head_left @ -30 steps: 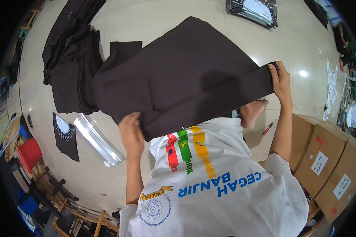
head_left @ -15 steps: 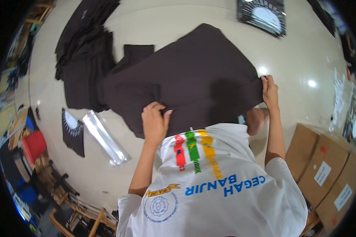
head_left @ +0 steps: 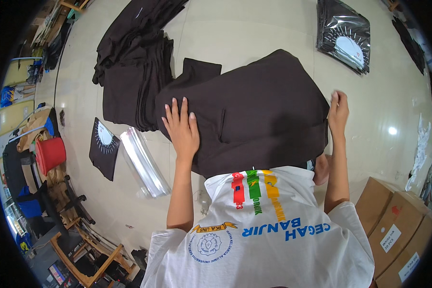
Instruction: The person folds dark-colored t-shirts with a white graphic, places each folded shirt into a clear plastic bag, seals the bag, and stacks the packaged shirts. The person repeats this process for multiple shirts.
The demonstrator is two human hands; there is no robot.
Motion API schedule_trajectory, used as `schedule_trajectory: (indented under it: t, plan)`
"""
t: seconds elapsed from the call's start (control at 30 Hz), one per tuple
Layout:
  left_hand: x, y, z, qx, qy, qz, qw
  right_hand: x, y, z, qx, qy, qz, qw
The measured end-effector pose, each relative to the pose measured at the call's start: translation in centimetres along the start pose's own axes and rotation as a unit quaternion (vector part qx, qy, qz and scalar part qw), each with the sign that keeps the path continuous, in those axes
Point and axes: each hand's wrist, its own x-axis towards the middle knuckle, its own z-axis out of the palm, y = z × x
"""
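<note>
The dark garment (head_left: pixel 269 103) lies spread on pale floor (head_left: pixel 254 29), its near edge at the white shirt (head_left: pixel 273 249). The left hand (head_left: pixel 181 134) rests flat on it, fingers slightly spread; the right hand (head_left: pixel 338 115) is at its right edge, fingers bent, grip uncertain. Cloth plain, one short fold. Folded stack (head_left: pixel 129 91) just left; floor separates far edge from packaged stack (head_left: pixel 348 43).

Red container (head_left: pixel 51 155) at left, brown cardboard boxes (head_left: pixel 404 222) at lower right

Bright light glints off the floor (head_left: pixel 379 149) — shadow darkens the cloth (head_left: pixel 259 113) — edges bend.
</note>
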Motion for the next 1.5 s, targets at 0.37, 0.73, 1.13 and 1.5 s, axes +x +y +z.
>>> schedule_trajectory:
  t: [0.37, 0.73, 1.13, 1.5]
  plan:
    - [17.9, -5.7, 2.8, 0.165, -0.277, -0.200, 0.925, 17.2, -9.2, 14.9, 0.002, -0.492, 0.041, 0.870]
    - [21.9, -12.5, 6.0, -0.361, -0.370, -0.410, 0.751, 22.5, -9.0, 13.7, -0.075, -0.610, -0.013, 0.789]
    - [10.5, -8.7, -9.1, -0.460, -0.047, -0.108, 0.880, 15.5, -7.9, 1.9, -0.053, -0.214, -0.318, 0.922]
    - [-5.6, -10.5, -7.2, -0.369, -0.015, -0.264, 0.891, -0.6, -3.5, -1.9, 0.034, -0.131, -0.160, 0.978]
